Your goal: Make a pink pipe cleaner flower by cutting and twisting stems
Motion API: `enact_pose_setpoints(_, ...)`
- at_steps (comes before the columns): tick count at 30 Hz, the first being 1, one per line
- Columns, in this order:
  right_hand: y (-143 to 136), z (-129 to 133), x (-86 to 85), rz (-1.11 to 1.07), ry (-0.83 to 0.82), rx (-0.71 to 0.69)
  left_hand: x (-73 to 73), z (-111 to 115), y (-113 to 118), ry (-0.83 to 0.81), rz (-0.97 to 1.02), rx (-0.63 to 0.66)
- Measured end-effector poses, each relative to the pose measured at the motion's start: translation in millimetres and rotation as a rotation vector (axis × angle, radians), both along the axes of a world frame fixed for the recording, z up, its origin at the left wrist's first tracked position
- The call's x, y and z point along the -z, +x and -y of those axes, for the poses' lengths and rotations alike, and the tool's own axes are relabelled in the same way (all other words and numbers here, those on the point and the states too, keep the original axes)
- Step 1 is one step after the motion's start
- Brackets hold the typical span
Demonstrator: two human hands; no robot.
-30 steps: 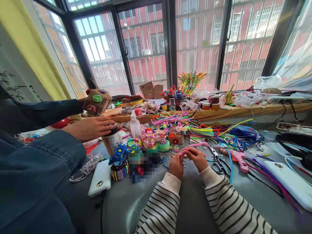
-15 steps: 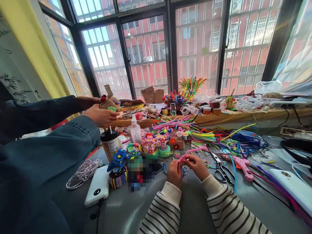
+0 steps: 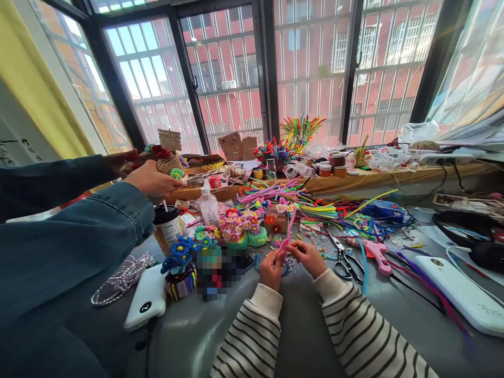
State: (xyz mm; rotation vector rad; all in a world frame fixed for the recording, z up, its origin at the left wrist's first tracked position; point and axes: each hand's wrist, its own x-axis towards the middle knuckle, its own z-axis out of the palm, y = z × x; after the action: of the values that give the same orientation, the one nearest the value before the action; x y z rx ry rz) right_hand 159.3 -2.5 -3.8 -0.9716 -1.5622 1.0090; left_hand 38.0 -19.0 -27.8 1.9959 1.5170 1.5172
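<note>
Pinched in my left hand (image 3: 271,271) is a pink pipe cleaner (image 3: 291,224), its lower part bent into a bundle and its free end standing up. My right hand (image 3: 309,259) is closed beside it, thumb and fingers on the pink strand near the bend. Both hands are just above the grey table (image 3: 299,336). Scissors (image 3: 345,258) with black handles lie to the right of my right hand. Beyond them rests a pink glue gun (image 3: 378,257). Pink pipe cleaner flowers (image 3: 232,226) stand in green pots beyond my left hand.
At left, another person's hands (image 3: 151,179) hold a twine-wrapped piece (image 3: 167,164) with flowers. Near that sleeve stand a lidded drink cup (image 3: 168,228), a clear bottle (image 3: 208,205) and a white power bank (image 3: 146,299). Loose pipe cleaners (image 3: 315,209) are heaped at the back. A white device (image 3: 460,294) lies right.
The pipe cleaner's free end has swung from pointing right to pointing up. The other person's twine-wrapped piece has turned, showing more red flowers. My view has shifted slightly.
</note>
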Motion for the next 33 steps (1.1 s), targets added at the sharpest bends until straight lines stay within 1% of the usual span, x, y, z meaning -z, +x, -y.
enact_pose_setpoints(3,0,0,-0.8,0.024,0.000,-0.006,-0.3,-1,0,-0.025,0.068,0.002)
enact_pose_setpoints(7,-1,-1,0.6,0.072,0.028,0.005,-2.7,1,1,-0.061,0.131,0.051)
enact_pose_setpoints(10,-1,-3,4.0,0.124,0.067,0.013,-3.4,1,1,-0.062,0.126,0.057)
enact_pose_setpoints(13,2,-5,8.2,0.160,0.101,0.066,-2.0,-1,2,-0.076,0.123,0.030)
enact_pose_setpoints(16,5,-6,10.6,0.163,0.090,0.086,-0.7,-2,3,-0.077,0.126,0.040)
enact_pose_setpoints(20,4,-4,9.3,0.156,0.065,0.062,-2.5,-2,3,-0.009,0.099,0.065)
enact_pose_setpoints(23,2,-2,7.4,0.177,0.070,0.016,-3.8,-2,3,0.053,0.022,0.038)
enact_pose_setpoints(26,0,-2,8.2,0.200,0.092,-0.006,-3.1,-2,2,0.076,-0.022,-0.014)
enact_pose_setpoints(29,-1,-2,10.8,0.226,0.110,0.022,-1.0,-3,3,0.053,-0.057,-0.059)
enact_pose_setpoints(33,-2,-1,11.4,0.274,0.165,0.107,1.6,-4,3,-0.008,-0.072,-0.084)
